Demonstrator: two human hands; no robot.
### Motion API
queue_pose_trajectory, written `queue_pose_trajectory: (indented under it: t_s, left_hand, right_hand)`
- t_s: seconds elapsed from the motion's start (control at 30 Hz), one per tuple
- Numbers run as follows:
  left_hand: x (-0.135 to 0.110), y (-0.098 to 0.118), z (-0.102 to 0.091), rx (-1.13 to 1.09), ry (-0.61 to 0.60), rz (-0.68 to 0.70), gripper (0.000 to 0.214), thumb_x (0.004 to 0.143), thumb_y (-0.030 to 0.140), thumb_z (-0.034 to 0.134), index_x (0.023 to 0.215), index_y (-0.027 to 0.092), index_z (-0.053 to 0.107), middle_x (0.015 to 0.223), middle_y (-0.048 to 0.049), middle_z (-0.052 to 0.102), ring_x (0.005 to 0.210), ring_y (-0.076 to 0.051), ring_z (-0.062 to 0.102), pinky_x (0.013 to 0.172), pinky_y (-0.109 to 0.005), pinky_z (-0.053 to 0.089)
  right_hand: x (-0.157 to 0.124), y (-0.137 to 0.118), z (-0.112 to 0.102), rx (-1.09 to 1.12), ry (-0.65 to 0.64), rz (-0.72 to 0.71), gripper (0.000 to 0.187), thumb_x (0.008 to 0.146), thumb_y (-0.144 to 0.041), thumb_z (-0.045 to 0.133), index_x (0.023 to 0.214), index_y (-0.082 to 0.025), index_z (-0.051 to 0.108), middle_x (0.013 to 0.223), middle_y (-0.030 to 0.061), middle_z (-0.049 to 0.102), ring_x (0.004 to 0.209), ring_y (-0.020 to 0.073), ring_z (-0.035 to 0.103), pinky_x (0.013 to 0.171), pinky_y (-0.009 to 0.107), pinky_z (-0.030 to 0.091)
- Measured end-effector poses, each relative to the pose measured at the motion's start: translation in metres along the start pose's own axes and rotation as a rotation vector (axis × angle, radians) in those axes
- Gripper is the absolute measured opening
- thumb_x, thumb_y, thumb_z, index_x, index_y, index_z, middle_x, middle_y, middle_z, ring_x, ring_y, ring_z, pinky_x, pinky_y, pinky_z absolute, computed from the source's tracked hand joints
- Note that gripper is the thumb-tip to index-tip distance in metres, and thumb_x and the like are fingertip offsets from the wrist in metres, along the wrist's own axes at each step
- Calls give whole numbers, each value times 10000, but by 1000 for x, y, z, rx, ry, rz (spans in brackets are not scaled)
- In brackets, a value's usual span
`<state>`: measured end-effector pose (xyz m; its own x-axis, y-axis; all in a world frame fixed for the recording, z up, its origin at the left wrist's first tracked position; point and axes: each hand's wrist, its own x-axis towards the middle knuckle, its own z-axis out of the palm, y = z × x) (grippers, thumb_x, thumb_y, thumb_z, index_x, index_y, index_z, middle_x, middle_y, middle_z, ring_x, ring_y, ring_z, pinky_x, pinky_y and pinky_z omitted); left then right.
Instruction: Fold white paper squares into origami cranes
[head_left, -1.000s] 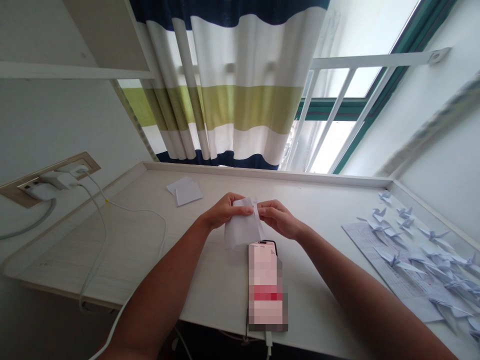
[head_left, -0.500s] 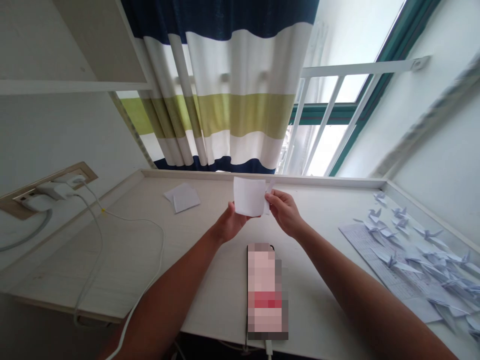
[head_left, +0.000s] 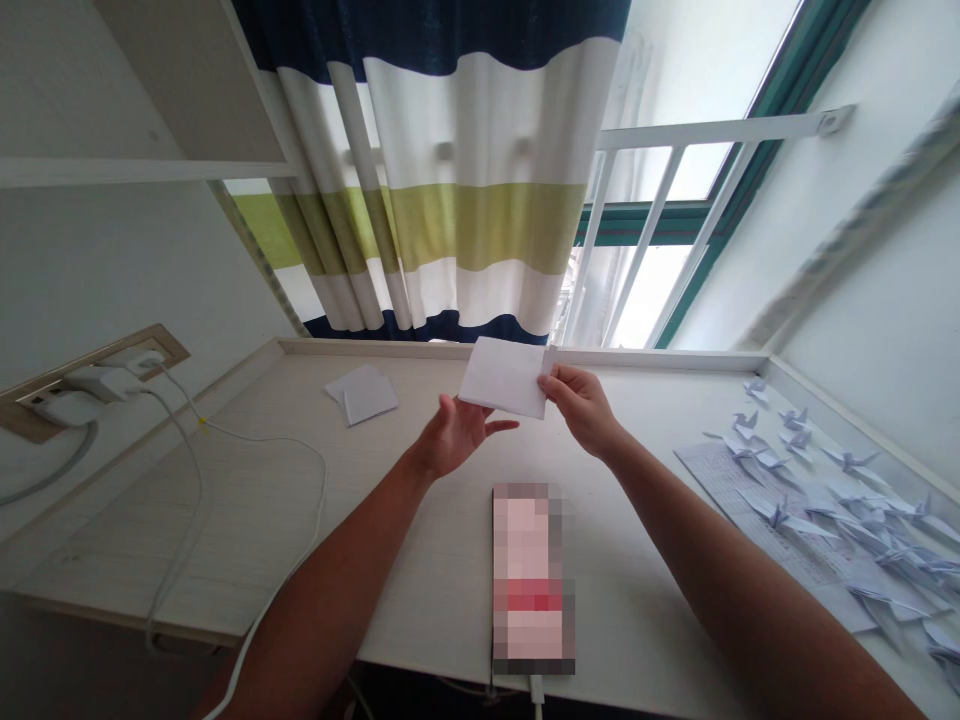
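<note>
My right hand (head_left: pixel 581 408) pinches the right edge of a white paper square (head_left: pixel 501 376) and holds it up above the pale wooden desk (head_left: pixel 255 520). My left hand (head_left: pixel 457 432) is just under the paper's left part, palm up with fingers spread, and I cannot tell if it touches the sheet. A phone (head_left: pixel 532 578) lies flat on the desk in front of both hands, with a cable at its near end.
Spare white paper squares (head_left: pixel 361 393) lie at the back left. Several folded paper cranes (head_left: pixel 825 490) rest on a printed sheet at the right. White charger cables (head_left: pixel 195 450) run from a wall socket (head_left: pixel 82 385). A striped curtain and window are behind.
The paper went from low over the phone to raised higher. My left hand let go of it and opened beneath it; my right hand keeps its pinch.
</note>
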<state>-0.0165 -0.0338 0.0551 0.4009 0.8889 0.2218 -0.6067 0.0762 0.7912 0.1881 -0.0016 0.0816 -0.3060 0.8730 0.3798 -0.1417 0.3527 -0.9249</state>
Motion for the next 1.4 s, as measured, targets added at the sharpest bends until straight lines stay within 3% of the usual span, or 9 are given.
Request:
queue_pose_trajectory:
  t_s: [0.1, 0.2, 0.3, 0.43, 0.73, 1.07, 1.27, 1.4]
  left_hand:
    - [2, -23, 14, 105, 157, 57, 715, 605, 421, 921, 1243, 231, 661, 1222, -110, 712, 1256, -321, 591, 1041, -446, 467]
    - [4, -41, 26, 130, 510, 228, 521, 708, 367, 865, 1173, 207, 692, 1133, -67, 737, 1154, -248, 645, 1027, -374, 473]
    - [6, -44, 35, 115, 624, 294, 492, 710, 324, 862, 1156, 199, 694, 1134, -57, 735, 1106, -233, 664, 980, -357, 506]
    - [5, -39, 45, 108, 607, 311, 521, 675, 302, 884, 1148, 198, 693, 1116, -57, 741, 1067, -232, 680, 944, -360, 528]
    - [4, -37, 54, 16, 650, 266, 507, 689, 267, 864, 1159, 197, 684, 1083, -46, 745, 1033, -216, 691, 900, -331, 529]
    - [5, -41, 59, -82, 695, 320, 441, 723, 209, 828, 1139, 193, 682, 1119, -35, 741, 1175, -222, 648, 1058, -353, 476]
    - [5, -38, 57, -66, 679, 328, 437, 732, 237, 845, 1137, 188, 687, 1130, -45, 735, 1132, -222, 664, 981, -346, 523]
    - [6, -36, 56, -63, 705, 341, 478, 720, 243, 861, 1159, 204, 677, 1162, -41, 728, 1163, -217, 652, 1005, -336, 517]
  right_hand:
    - [-2, 0, 3, -33, -74, 20, 400, 863, -517, 685, 659, -190, 577, 655, 6, 562, 625, 145, 486, 607, 298, 410]
    - [-5, 1, 7, -133, -194, 43, 369, 898, -489, 647, 698, -181, 606, 689, 16, 586, 660, 151, 505, 617, 295, 417]
    - [-7, 5, 10, -142, -218, 50, 359, 920, -474, 620, 719, -177, 610, 712, 20, 597, 679, 152, 520, 629, 292, 430]
    - [-5, 7, 11, -97, -168, 45, 354, 923, -464, 620, 721, -174, 597, 718, 17, 604, 685, 149, 533, 662, 299, 443]
    - [-8, 3, 16, -52, -189, 49, 341, 907, -464, 645, 729, -176, 605, 724, 22, 615, 698, 158, 558, 675, 302, 451]
    - [-13, 15, 32, -107, -32, -40, 296, 937, -400, 567, 724, -195, 579, 712, 1, 547, 695, 154, 481, 674, 300, 420]
    - [-11, 14, 30, 8, -78, 22, 345, 923, -480, 606, 744, -185, 610, 735, 20, 590, 724, 164, 533, 713, 312, 446]
    - [-11, 10, 28, 29, -118, 33, 355, 896, -461, 657, 685, -188, 577, 679, -5, 542, 674, 144, 483, 675, 298, 415]
